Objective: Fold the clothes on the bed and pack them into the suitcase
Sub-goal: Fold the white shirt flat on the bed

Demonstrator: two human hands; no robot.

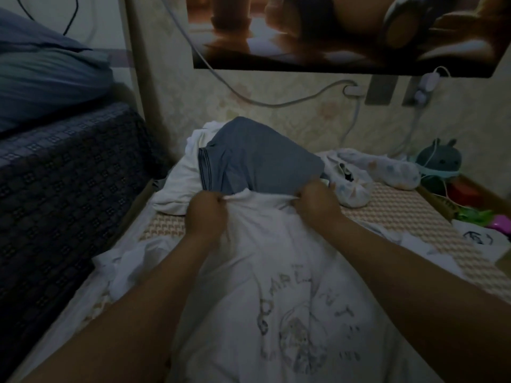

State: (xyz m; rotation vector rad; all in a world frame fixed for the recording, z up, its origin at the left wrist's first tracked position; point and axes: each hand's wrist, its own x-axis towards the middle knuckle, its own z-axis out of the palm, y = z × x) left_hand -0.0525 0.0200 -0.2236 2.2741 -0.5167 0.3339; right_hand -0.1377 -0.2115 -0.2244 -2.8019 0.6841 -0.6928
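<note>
We are at the folding step, working on a white shirt (276,258) with a faded print. It lies spread along the bed (401,217) in front of us, its far edge up against a grey garment (257,158). Our left hand (206,214) and right hand (318,203) each pinch that far edge, fingers curled on a small gather of cloth. The hands are near each other, with a short taut span of cloth between them. In this dim light we cannot tell whether the edge is the collar or the bottom hem. The grey garment sits on a crumpled white cloth (177,189) behind it, and small printed clothes (387,172) lie to the right. None of these looks folded, so we judge most of the task undone. No suitcase is in view. The next move, we judge, calls for lifting the pinched edge evenly and carrying it toward us over the print, both corners level so the fold lands square. The bunched cloth along the shirt's left side would need smoothing first, or the fold will trap creases. The grey garment touches the edge and may drag along if we lift carelessly.
</note>
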